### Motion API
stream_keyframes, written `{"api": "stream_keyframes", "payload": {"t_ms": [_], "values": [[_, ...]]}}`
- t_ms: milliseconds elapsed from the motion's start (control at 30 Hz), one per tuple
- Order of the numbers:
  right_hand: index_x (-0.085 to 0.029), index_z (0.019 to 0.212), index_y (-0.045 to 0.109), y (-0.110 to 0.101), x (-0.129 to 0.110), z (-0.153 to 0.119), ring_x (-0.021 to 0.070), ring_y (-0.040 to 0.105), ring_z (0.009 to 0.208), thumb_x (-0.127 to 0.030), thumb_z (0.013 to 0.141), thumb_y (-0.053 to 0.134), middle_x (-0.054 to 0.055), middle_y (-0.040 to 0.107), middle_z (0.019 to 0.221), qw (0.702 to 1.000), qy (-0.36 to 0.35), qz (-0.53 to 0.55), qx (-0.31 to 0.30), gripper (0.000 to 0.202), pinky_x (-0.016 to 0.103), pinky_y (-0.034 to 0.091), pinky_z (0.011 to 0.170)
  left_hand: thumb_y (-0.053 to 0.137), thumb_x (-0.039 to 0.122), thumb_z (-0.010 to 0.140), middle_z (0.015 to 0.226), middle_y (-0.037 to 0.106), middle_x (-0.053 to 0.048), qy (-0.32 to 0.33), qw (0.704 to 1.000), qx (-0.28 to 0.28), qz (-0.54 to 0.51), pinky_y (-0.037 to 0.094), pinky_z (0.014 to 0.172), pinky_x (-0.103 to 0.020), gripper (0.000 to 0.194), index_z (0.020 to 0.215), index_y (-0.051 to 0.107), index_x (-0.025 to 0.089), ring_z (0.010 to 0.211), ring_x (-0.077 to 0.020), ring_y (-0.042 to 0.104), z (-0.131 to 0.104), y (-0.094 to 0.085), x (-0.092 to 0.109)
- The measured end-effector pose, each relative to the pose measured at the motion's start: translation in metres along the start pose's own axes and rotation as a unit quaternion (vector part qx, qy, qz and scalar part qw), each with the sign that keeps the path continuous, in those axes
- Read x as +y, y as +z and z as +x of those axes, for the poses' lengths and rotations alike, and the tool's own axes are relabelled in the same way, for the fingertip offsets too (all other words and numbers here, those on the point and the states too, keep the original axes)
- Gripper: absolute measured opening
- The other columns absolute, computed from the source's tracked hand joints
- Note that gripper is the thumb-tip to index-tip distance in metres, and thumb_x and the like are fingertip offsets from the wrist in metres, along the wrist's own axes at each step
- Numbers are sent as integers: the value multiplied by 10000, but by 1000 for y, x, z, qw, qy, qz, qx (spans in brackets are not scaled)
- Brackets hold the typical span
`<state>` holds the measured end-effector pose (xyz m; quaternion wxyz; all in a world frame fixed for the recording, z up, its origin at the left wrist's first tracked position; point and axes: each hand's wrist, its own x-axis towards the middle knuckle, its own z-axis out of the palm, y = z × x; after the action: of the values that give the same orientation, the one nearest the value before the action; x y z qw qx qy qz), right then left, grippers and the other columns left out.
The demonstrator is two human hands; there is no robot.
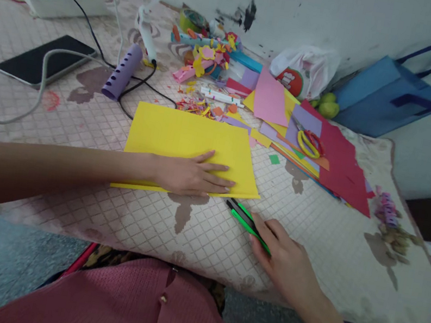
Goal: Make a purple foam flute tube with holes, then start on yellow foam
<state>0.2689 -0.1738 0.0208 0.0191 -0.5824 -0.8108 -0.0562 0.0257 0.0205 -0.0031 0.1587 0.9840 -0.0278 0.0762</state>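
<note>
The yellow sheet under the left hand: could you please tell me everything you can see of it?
The yellow sheet looks like plain craft paper or thin foam, rectangular and unmarked. It lies flat on the quilted pink cloth, its long edges running roughly left to right. The left hand presses palm-down on its near edge, fingers spread. The green-handled cutter under the right hand lies just off its near right corner; whether they touch is unclear.

Left arm bare, stretched in from the left edge, forearm nearly level across the frame. Left hand [192, 175] flat, palm down, fingers straight and close together pointing right, thumb spread upward. Right forearm enters from the lower right, angled up-left. Right hand [285, 259] palm down, fingers loosely curled, tips pointing up-left, wrist straight.
</note>
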Motion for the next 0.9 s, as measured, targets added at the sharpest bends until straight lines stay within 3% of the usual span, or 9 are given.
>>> {"api": "stream_keyframes", "payload": {"t_ms": [133,467,700,900], "values": [[-121,1262,526,-1,1,-1,149,637,654,-314,954,390,88,642,920,1000,-7,7,1,388,253,530,502,419,272,945,1462,396,14,-5,1000,9,-10,-13,1160,-498,467,1408,375,317,1425,-237,190,0,0,0],[-133,1280,509,1,-2,-1,144,626,627,-326,951,394,75,635,907,1000,5,-9,6,399,244,502,445,361,279,964,1496,332,26,-25,999,-35,-4,-90,1150,-494,469,1432,336,291,1437,-244,128,2,-2,3],[-126,1273,516,-1,6,0,147,625,653,-320,951,401,86,639,936,1000,0,-4,-2,393,249,514,490,375,275,953,1508,310,-20,-48,999,1,3,-78,1144,-522,481,1431,343,227,1431,-259,157,5,5,8],[-121,1263,532,-1,9,2,138,617,638,-310,946,411,79,640,915,1000,-10,-14,11,388,230,488,470,402,270,953,1503,325,-17,-31,999,8,-13,-48,1143,-540,469,1420,358,268,1430,-256,165,3,3,5]]}}
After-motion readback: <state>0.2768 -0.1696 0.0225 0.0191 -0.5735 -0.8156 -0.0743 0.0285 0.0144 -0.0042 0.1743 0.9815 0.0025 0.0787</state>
